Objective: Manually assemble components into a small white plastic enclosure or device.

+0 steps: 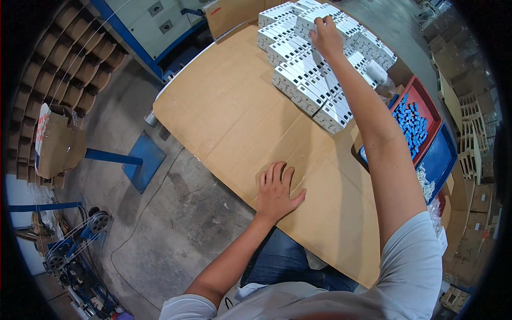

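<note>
Several long white boxes [304, 88] with dark slots along their tops stand in close rows at the far side of a cardboard-covered table [234, 101]. My right arm stretches out over them. At the back of the rows my right hand [327, 40] is closed, its fingers curled on the end of a white box [305, 26] that stands slightly above its neighbours. Part of that box is hidden by the hand. Near the table's front edge my left hand [277, 193] lies palm down on the cardboard, fingers spread, with nothing in it.
To the right, a red tray [433, 106] holds many small blue pieces [410, 125]. Beside it is a blue tray [441, 154], with small white pieces [425, 184] nearby. A white roll [376, 71] lies by the boxes. A belt-driven machine [80, 245] stands on the floor at left.
</note>
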A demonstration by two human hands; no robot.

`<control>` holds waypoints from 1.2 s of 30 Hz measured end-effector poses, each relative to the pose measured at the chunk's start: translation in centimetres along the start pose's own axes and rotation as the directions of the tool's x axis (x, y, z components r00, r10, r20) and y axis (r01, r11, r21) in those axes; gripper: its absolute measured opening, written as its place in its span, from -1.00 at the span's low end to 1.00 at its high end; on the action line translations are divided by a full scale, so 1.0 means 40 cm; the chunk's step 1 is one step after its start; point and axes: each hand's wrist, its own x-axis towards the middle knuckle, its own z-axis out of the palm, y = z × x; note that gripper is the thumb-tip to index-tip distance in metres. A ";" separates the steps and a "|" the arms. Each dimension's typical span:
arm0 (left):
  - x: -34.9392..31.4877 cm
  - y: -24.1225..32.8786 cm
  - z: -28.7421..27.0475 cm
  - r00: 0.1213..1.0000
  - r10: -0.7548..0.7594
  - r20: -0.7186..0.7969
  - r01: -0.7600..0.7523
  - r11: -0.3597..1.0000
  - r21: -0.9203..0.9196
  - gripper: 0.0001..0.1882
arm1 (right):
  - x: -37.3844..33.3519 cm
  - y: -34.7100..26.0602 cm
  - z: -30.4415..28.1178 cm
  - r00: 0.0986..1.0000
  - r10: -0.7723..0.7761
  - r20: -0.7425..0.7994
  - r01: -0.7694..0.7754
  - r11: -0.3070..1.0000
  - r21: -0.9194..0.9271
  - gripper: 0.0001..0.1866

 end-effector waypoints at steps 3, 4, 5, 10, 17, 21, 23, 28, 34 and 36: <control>-0.004 -0.002 0.006 1.000 0.004 0.003 -0.004 1.000 0.009 -0.32 | -0.008 0.002 0.003 1.000 -0.013 0.005 0.013 1.000 -0.005 -0.62; -0.005 -0.003 0.009 1.000 0.010 -0.002 -0.010 1.000 0.006 -0.32 | -0.014 0.004 0.004 1.000 -0.012 0.006 0.012 1.000 -0.003 -0.61; -0.007 -0.004 0.007 1.000 0.014 -0.010 -0.014 1.000 0.005 -0.32 | -0.014 -0.002 0.004 1.000 -0.012 0.005 0.012 1.000 0.002 -0.60; -0.007 0.000 0.002 1.000 0.013 0.009 -0.013 1.000 0.011 -0.32 | -0.014 -0.001 0.001 1.000 0.002 -0.018 -0.002 1.000 0.004 -0.56; -0.005 -0.005 0.008 1.000 0.019 0.002 -0.019 1.000 0.020 -0.30 | -0.042 -0.048 -0.057 0.985 0.036 -0.169 -0.036 0.999 0.001 -0.55; 0.001 0.004 -0.012 0.999 -0.008 0.034 0.007 1.000 0.025 -0.32 | -0.112 -0.010 -0.133 0.989 0.101 -0.107 -0.094 0.994 0.063 -0.53; 0.003 0.010 -0.008 1.000 0.006 0.026 -0.007 1.000 0.007 -0.33 | -0.167 0.070 -0.193 0.982 0.188 -0.020 -0.188 0.982 0.012 -0.55; 0.003 0.022 -0.009 0.999 0.028 0.016 -0.028 0.999 0.029 -0.34 | -0.306 0.309 -0.310 0.928 0.248 0.280 -0.194 0.959 -0.207 -0.44; -0.003 0.032 0.004 0.999 0.034 0.014 -0.035 0.998 0.056 -0.33 | -0.374 0.463 -0.329 0.890 0.028 0.456 0.021 0.995 -0.101 -0.47; -0.005 0.027 0.005 0.999 0.033 0.006 -0.034 0.996 0.077 -0.33 | -0.370 0.469 -0.326 0.881 0.020 0.473 0.015 0.997 -0.071 -0.48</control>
